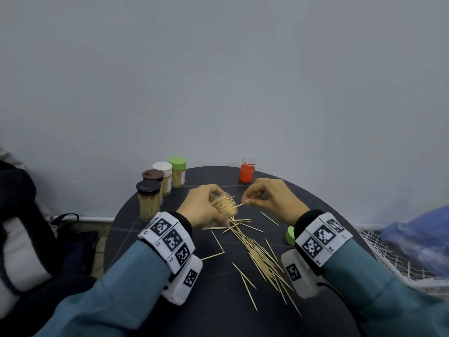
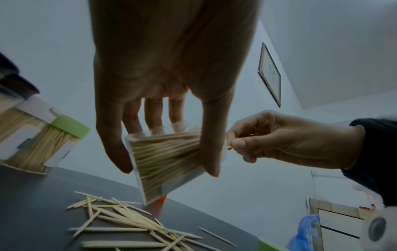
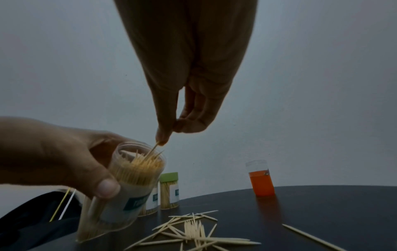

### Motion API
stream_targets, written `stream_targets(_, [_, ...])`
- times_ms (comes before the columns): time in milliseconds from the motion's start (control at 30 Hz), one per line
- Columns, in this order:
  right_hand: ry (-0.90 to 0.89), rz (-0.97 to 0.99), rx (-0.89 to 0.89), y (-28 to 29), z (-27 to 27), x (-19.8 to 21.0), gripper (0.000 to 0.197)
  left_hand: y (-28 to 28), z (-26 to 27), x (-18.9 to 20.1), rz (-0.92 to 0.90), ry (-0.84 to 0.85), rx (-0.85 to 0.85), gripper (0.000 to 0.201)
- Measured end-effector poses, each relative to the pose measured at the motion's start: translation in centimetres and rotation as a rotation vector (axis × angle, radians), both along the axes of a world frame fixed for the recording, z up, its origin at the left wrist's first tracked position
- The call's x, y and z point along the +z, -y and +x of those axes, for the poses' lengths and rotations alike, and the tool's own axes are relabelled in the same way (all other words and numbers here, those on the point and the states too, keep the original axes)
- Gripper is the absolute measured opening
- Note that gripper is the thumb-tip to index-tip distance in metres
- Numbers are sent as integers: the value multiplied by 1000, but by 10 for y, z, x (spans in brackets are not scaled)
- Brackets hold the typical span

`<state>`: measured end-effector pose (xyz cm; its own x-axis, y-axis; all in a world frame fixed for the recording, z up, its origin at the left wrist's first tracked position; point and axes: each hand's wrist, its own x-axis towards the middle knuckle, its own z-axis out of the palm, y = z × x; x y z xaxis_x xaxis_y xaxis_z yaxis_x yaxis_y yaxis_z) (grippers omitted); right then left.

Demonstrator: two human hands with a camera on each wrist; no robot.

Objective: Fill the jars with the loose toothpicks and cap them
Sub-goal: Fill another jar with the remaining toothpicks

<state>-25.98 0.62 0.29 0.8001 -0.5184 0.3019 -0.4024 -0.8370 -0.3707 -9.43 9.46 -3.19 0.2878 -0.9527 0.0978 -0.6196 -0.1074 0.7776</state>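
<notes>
My left hand (image 1: pixel 202 207) grips a clear open jar (image 3: pixel 128 186) packed with toothpicks, tilted with its mouth toward the right. The same jar (image 2: pixel 167 163) is seen from below in the left wrist view. My right hand (image 1: pixel 264 198) pinches a single toothpick (image 3: pixel 153 148) whose tip is at the jar's mouth. Loose toothpicks (image 1: pixel 257 254) lie scattered across the middle of the dark round table (image 1: pixel 218 307). Several capped, filled jars (image 1: pixel 155 190) stand at the table's back left. A loose green cap (image 1: pixel 289 235) lies by my right wrist.
An upside-down clear jar over an orange cap (image 1: pixel 247 170) stands at the table's far edge near the wall. A dark bag (image 1: pixel 29 227) sits left of the table, and a blue plastic bag (image 1: pixel 418 237) on netting lies to the right.
</notes>
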Motion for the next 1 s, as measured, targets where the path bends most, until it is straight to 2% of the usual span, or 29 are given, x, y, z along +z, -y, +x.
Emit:
stream_targets(200, [-52, -8, -6, -9, 11, -8, 15, 0, -7, -2, 28, 7, -39, 59])
stream_targets(400, [247, 164, -22, -12, 14, -16, 13, -1, -3, 0, 7, -107, -31, 54])
stream_targets(567, [345, 120, -113, 1, -2, -16, 8, 0, -4, -1, -13, -146, -30, 53])
stream_targets(633, [222, 106, -205, 13, -12, -18, 10, 0, -4, -1, -24, -153, -24, 54])
stream_targets(833, [-503, 162, -461, 37, -46, -38, 50, 3, -4, -1, -48, -141, -20, 54])
stream_targets(900, [-612, 219, -517, 37, -53, -43, 55, 3, -4, -1, -69, -150, -20, 53])
stream_targets(1000, [-644, 210, -536, 36, -58, -47, 44, 4, -4, -2, -93, -160, -20, 53])
